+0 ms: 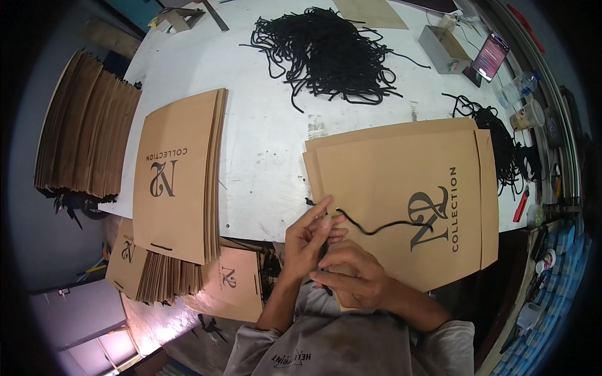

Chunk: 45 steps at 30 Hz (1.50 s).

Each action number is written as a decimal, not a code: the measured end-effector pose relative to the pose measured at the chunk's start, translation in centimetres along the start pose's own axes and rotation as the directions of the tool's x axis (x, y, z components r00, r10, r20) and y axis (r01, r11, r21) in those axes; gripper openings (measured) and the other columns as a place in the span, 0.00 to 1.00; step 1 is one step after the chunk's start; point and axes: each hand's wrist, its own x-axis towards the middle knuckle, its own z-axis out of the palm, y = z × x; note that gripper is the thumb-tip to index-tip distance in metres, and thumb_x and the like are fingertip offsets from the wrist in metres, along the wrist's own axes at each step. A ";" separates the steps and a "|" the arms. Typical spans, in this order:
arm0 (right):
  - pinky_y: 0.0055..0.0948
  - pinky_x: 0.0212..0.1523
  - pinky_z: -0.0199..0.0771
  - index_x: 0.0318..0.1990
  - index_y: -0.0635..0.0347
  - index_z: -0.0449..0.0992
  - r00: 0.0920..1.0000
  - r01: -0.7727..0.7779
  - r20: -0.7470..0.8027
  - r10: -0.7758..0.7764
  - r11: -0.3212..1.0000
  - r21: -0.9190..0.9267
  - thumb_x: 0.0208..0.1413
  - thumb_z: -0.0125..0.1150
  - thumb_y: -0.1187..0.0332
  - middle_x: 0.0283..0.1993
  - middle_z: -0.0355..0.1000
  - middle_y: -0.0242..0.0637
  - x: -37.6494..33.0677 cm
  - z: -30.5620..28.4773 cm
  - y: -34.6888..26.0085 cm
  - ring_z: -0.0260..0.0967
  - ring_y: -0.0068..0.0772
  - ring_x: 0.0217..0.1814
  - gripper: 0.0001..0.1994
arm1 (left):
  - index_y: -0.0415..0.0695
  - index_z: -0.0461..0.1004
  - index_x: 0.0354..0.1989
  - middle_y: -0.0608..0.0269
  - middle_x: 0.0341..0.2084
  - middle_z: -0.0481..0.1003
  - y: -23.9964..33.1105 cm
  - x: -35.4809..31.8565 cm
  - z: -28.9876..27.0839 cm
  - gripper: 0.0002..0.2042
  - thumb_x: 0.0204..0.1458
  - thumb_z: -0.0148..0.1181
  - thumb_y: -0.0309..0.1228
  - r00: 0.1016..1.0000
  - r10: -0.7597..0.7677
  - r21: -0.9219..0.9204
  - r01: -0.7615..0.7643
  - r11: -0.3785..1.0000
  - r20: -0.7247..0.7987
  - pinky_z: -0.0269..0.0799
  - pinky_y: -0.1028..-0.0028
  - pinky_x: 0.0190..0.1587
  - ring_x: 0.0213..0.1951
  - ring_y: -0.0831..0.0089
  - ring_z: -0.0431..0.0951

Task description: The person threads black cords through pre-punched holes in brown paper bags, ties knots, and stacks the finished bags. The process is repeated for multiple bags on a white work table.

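Seen from above, a person sits at a white worktable threading a cord handle into a flat brown paper bag. The left hand is raised with fingers half spread, pinching one end of a thin black cord between thumb and fingertips. The right hand is curled closed just below it, gripping the lower part of the same cord at the bag's near edge. The cord runs from the hands in a loose curve across the flat brown paper bag with a dark printed emblem, which lies on a small pile of like bags directly in front of the person, overhanging the table's near edge.

By the look of it, the cord end is being readied or knotted at the bag's top edge; the next move seems to call for a steady pinch and fine aim to pass the end through a small hole.

To the left lies a second neat stack of brown printed bags, with more bags below the table edge. A big tangled heap of black cords sits at the far side, another tangle at the right. A glowing phone leans by a small box at far right. The room around is dim and cluttered
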 end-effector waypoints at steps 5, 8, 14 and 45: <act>0.34 0.41 0.79 0.39 0.69 0.82 0.728 -0.607 -0.279 0.626 0.778 0.163 0.55 0.64 0.85 0.30 0.71 0.43 2.4 2.1 2.3 0.74 0.36 0.28 0.07 | 0.34 0.67 0.59 0.54 0.42 0.80 -0.8 -0.7 -1.0 0.17 0.62 0.60 0.19 0.980 0.156 0.078 -0.147 0.986 -0.124 0.83 0.70 0.46 0.41 0.68 0.84; 0.33 0.37 0.76 0.39 0.69 0.81 0.862 -0.490 -0.228 0.453 0.859 -0.147 0.57 0.62 0.84 0.33 0.72 0.45 2.0 2.5 5.0 0.74 0.34 0.30 0.05 | 0.35 0.72 0.49 0.56 0.37 0.80 0.0 -1.0 -1.6 0.13 0.58 0.63 0.15 0.865 0.435 0.505 -0.266 0.821 -0.252 0.82 0.71 0.42 0.40 0.71 0.83; 0.27 0.35 0.73 0.40 0.70 0.80 0.936 -0.343 -0.001 0.351 0.913 -0.221 0.61 0.61 0.79 0.38 0.73 0.43 1.4 1.5 5.1 0.74 0.30 0.33 0.04 | 0.35 0.72 0.41 0.49 0.39 0.81 0.5 0.3 -3.8 0.08 0.57 0.65 0.16 0.710 0.689 0.712 -0.559 0.424 0.146 0.80 0.71 0.47 0.44 0.68 0.83; 0.30 0.36 0.72 0.38 0.67 0.78 0.770 -0.638 0.121 0.627 0.764 0.099 0.59 0.60 0.79 0.35 0.71 0.41 3.3 1.0 3.6 0.72 0.35 0.34 0.02 | 0.37 0.72 0.31 0.50 0.38 0.82 1.0 0.3 -3.4 0.08 0.53 0.63 0.11 0.779 0.627 0.575 -0.511 0.639 -0.004 0.79 0.70 0.48 0.44 0.66 0.82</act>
